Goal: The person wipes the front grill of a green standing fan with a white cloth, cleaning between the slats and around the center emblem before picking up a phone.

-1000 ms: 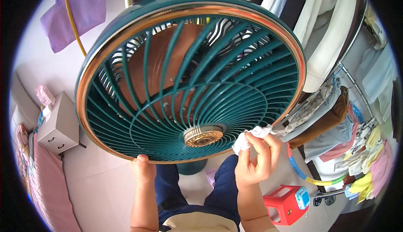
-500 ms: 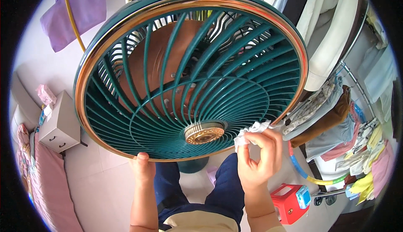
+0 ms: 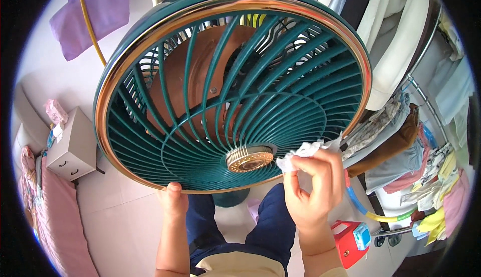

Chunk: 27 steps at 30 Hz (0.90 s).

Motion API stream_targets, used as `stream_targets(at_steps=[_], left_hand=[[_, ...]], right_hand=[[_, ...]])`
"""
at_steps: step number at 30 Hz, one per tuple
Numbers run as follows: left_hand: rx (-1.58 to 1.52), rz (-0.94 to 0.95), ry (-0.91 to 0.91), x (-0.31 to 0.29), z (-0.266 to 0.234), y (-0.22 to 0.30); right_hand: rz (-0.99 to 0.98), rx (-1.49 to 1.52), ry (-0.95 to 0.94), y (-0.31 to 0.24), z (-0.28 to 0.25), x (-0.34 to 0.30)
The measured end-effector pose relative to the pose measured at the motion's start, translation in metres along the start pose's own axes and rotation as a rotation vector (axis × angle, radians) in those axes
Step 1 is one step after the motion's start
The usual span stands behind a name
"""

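Observation:
A large dark green electric fan [image 3: 249,159] with a copper-coloured rim fills the middle of the view, tilted so its grille faces me. Behind the curved green ribs shows a brown fan blade [image 3: 175,86]. My left hand [image 3: 174,199] grips the lower left of the rim, thumb in front and the other fingers hidden behind. In my right hand [image 3: 315,187] is a crumpled white tissue [image 3: 306,151], pinched between thumb and fingers. It lies over the lower right part of the grille, right of the round gold hub; whether it touches the ribs I cannot tell.
Clothes on a rack [image 3: 396,31] hang behind and to the right of the fan. A red box [image 3: 349,244] with a blue pack on it stands on the floor at right. On the left are a small drawer cabinet [image 3: 70,147], a pink-covered bed [image 3: 62,217] and a purple bag [image 3: 92,19].
The fan's head has shifted slightly to the right. My right hand and the tissue have moved a little right, while my left hand keeps its grip on the rim.

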<state>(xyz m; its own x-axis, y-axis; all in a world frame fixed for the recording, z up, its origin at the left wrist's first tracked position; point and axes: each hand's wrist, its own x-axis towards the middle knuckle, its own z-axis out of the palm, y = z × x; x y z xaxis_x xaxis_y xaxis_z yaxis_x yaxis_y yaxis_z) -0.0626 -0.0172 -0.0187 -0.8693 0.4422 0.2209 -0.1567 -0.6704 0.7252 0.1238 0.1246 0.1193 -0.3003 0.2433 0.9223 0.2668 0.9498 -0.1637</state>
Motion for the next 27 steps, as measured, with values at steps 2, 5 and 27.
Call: stream_targets(at_steps=[2,5,27], left_hand=[[-0.007,-0.006,-0.022,0.0,0.002,0.0],[0.0,-0.001,-0.011,-0.001,0.002,0.0],[0.048,0.022,0.033,0.002,-0.001,0.001]], right_hand=[[0.086,-0.004,-0.001,0.005,0.0,-0.01],[0.0,0.004,0.062,0.003,0.001,-0.01],[0.361,0.284,0.36,0.009,-0.002,-0.041]])
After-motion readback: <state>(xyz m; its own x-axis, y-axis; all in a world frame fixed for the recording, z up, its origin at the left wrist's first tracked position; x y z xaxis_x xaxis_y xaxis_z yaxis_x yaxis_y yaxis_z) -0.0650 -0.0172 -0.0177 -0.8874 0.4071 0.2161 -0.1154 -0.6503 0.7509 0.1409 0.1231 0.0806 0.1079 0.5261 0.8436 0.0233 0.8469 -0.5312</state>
